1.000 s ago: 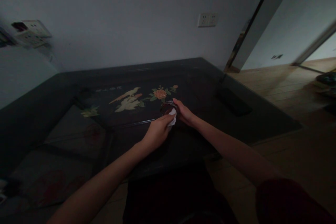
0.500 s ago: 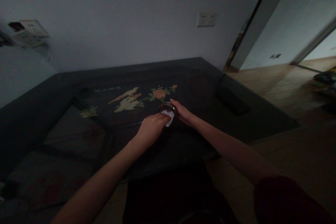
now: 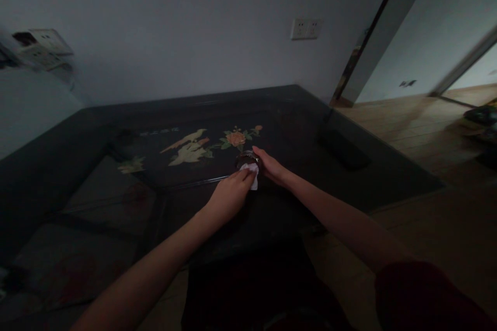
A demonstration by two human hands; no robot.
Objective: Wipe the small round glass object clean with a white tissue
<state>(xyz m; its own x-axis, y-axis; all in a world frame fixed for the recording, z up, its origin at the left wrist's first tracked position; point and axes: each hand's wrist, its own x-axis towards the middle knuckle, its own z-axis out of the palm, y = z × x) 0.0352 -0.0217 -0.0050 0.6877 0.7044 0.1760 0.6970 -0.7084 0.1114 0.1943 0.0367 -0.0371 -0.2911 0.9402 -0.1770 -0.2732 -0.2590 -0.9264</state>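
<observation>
Left hand (image 3: pixel 229 194) pinches tissue (image 3: pixel 254 182) against dish (image 3: pixel 245 155) | right hand (image 3: pixel 273 168) curls round its right side | we seemingly wipe; next needs steadiness

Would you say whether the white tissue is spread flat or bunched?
Bunched: the white tissue is gathered in the left hand, edges protruding.
</observation>
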